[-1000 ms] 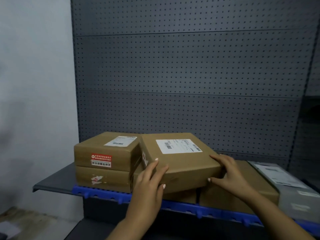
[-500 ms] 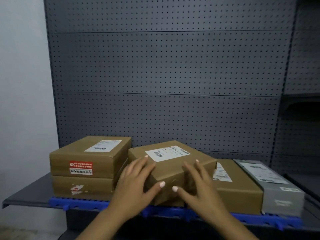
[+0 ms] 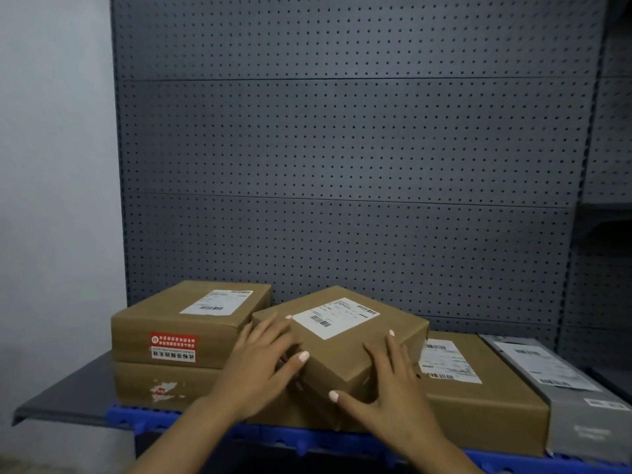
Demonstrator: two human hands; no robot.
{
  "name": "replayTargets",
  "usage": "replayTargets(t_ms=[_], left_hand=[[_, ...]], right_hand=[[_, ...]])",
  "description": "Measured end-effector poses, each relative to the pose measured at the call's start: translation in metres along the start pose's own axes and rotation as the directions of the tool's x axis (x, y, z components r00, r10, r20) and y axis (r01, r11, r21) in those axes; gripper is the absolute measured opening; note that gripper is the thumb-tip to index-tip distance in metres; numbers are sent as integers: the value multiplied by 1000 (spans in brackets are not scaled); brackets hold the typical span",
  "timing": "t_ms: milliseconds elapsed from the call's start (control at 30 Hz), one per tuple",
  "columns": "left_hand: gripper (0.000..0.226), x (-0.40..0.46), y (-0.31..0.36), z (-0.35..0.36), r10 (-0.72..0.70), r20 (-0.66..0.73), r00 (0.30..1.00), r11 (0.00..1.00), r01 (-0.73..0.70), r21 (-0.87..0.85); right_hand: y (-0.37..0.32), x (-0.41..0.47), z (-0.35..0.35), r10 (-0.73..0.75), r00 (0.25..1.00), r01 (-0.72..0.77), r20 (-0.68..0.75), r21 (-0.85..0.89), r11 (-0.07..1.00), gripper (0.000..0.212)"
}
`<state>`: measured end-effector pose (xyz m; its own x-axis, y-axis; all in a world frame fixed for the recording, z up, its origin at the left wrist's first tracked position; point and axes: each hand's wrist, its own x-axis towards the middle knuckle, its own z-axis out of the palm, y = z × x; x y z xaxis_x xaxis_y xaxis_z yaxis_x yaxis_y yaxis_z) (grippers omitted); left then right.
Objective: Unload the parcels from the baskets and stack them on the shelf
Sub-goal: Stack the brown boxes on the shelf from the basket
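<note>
judging by the shelf (image 3: 65,395), the job is well along: 2 brown parcels sit stacked to the left of the left hand (image 3: 263,364), the upper parcel (image 3: 191,319) bearing a red sticker, the lower parcel (image 3: 164,384) a torn label. just right of the right hand (image 3: 393,388) lies a long flat brown parcel (image 3: 478,405), and beyond it a grey parcel (image 3: 561,395). no baskets show, so what is left to unload cannot be told.

the parcel in hand, a brown cardboard box (image 3: 345,340), sits between both hands, turned askew with one corner pointing at the person, and looks propped on whatever lies beneath; it is not yet squared with its neighbours. it is plain kraft cardboard with crisp edges and a white barcode label on top, undamaged as far as shown.

the left hand lies flat against its left side, fingers nearly straight, thumb on the top edge. the right hand spreads over the near right face, fingers extended, pressing rather than gripping.
</note>
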<state>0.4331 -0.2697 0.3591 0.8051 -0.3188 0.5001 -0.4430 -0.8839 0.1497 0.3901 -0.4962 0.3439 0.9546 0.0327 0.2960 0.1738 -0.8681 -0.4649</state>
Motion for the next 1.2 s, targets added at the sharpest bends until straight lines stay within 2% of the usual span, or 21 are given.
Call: replayTargets(t_ms=[167, 333, 467, 633, 767, 900, 1033, 1200], left_hand=[[78, 5, 1, 3, 2, 56, 998, 1000, 0, -24], [78, 20, -10, 12, -48, 28, 998, 997, 47, 64], [91, 31, -17, 16, -84, 63, 994, 983, 73, 166], [95, 31, -18, 26, -60, 52, 997, 976, 48, 212], [90, 29, -20, 32, -27, -67, 997, 966, 44, 255], [92, 29, -30, 27, -26, -75, 997, 945, 49, 324], [90, 24, -46, 24, -19, -109, 994, 948, 53, 315], [90, 25, -54, 22, -106, -46, 993, 951, 115, 287]], right_hand=[[15, 11, -6, -76, 995, 82, -69, 92, 992, 66], [32, 28, -13, -70, 985, 80, -157, 58, 995, 50], [46, 44, -16, -25, 984, 28, -177, 13, 1000, 49], [54, 52, -13, 24, 985, -10, -172, 81, 997, 47], [58, 51, -5, -22, 990, 38, -143, 116, 993, 64], [55, 52, 4, -83, 989, 96, -119, 108, 989, 80], [50, 51, 12, -101, 988, 115, -114, 122, 986, 83], [44, 50, 16, -117, 984, 129, -132, 88, 988, 78]])
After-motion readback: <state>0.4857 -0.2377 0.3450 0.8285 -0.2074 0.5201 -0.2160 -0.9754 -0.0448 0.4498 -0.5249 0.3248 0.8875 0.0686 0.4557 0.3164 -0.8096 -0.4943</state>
